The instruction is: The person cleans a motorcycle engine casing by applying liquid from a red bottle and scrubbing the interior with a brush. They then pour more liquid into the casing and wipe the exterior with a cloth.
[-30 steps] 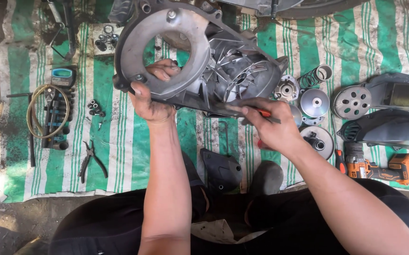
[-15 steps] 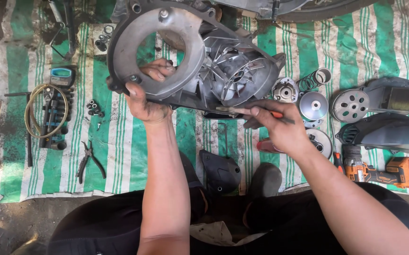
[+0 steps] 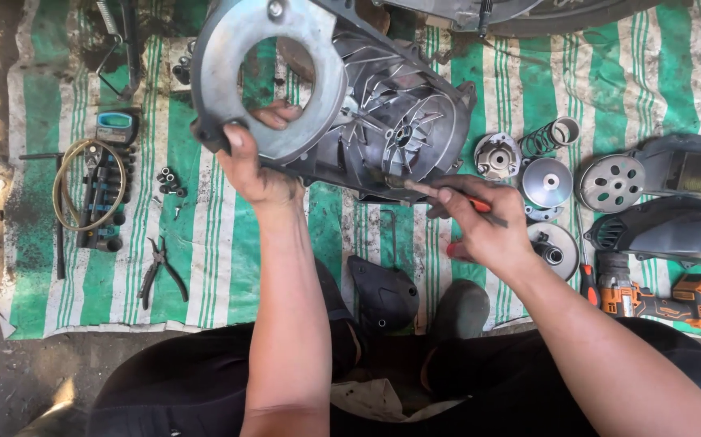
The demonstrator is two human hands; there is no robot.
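A large grey metal engine cover (image 3: 383,113) with a round opening and inner ribs is tilted up over a green and white striped sheet. My left hand (image 3: 253,166) grips its ring-shaped left end, fingers hooked through the opening. My right hand (image 3: 480,226) holds a red-handled brush (image 3: 448,197) whose tip touches the cover's lower inner edge near the middle.
Pulleys, a spring and round metal discs (image 3: 546,182) lie to the right, with a dark plastic housing (image 3: 674,226) and an orange cordless drill (image 3: 666,299). Pliers (image 3: 159,271), a socket rail (image 3: 106,202) and a coiled cable lie left. A black cover (image 3: 383,293) sits by my knees.
My left hand has lifted and tilted the cover's ring end higher and nearer to the camera. My right hand with the brush stays at the cover's lower edge.
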